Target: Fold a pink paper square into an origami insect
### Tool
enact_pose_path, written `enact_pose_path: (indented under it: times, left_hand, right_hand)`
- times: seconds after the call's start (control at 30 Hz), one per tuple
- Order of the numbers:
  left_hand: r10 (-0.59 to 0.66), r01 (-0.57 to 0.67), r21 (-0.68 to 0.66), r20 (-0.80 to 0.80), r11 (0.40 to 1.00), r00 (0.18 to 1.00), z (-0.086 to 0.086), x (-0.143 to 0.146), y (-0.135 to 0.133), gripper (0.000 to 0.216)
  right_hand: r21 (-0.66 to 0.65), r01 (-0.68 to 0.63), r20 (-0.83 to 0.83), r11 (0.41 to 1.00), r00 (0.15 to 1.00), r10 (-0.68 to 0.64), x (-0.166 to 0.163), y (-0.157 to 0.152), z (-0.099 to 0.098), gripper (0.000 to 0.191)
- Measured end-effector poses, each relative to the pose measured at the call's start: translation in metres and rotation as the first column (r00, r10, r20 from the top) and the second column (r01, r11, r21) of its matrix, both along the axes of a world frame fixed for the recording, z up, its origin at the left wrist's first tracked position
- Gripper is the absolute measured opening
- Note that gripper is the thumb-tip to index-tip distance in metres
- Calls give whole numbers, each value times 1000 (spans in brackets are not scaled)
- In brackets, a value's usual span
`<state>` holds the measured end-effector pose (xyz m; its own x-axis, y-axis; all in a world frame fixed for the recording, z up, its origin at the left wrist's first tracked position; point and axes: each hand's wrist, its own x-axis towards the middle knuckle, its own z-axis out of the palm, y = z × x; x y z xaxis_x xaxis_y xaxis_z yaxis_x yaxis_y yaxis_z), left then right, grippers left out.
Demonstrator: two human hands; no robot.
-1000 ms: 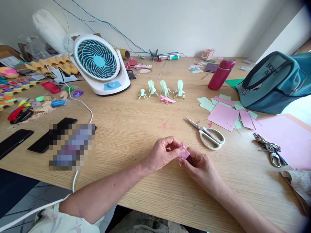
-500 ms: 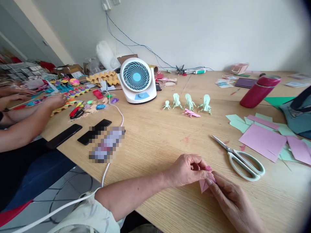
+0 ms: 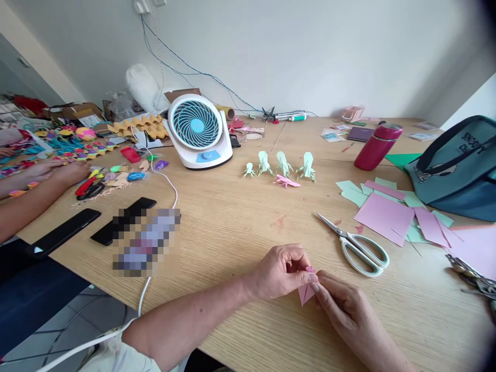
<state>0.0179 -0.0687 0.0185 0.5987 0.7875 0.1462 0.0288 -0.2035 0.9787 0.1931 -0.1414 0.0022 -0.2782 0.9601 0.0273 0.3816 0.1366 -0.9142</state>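
A small piece of folded pink paper (image 3: 306, 294) is pinched between both hands, low over the table's front. My left hand (image 3: 282, 273) has its thumb and curled fingers closed on the top of it. From the right, my right hand (image 3: 343, 305) grips its side with thumb and forefinger. Fingers cover much of the fold. Scissors (image 3: 358, 249) with white handles lie beyond my right hand, blades pointing away to the left. Further back stand several pale green origami insects (image 3: 284, 164), with a pink origami insect (image 3: 287, 181) lying before them.
Pink and green paper sheets (image 3: 383, 217) lie at the right, near a red flask (image 3: 378, 147) and a teal bag (image 3: 457, 165). A white fan (image 3: 199, 132) stands behind. Phones (image 3: 65, 231) and a white cable (image 3: 174, 191) lie left, near another person's arm (image 3: 42, 194).
The camera has turned to the right, so the scene sits further left and more of the bag shows. Both hands keep their pinch on the pink paper, with little visible change.
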Motion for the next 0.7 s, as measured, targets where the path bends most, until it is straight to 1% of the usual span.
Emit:
enact_pose_path:
  times: [0.13,0.2,0.3,0.37,0.5,0.57,0.63,0.7]
  left_hand:
    - [-47,51,-49,75,998,996,3,2,-5,27]
    - [-58,62,-49,75,997,995,3,3,-8,25]
    - [-31,30,12,28,999,999,2,4,-10,25]
    - [-13,13,30,14,999,1000,1,5,-10,24]
    - [22,-22,9,22,1000,1000,2,5,-9,23]
    - [38,-38,19,30,999,999,3,4,-7,24]
    - [50,-50,19,37,999,998,5,3,-5,26]
    - [60,-59,-9,56,998,997,5,2,-3,31]
  right_hand:
    - [-40,25,-36,999,999,-27,-5,-1,-2,39]
    - [-41,47,-49,998,998,-49,-8,-2,-3,41]
    - [-22,41,-60,999,997,-43,-11,-3,-5,42]
    - [-12,29,-70,1000,997,-30,-11,-2,-6,43]
    - [-31,25,-56,999,998,-27,-10,0,-9,42]
    - [-36,11,-44,999,999,-13,-9,2,-10,42]
    - [-29,2,-24,1000,1000,-2,-7,2,-12,43]
    - [-19,0,4,1000,1000,0,-6,0,-13,44]
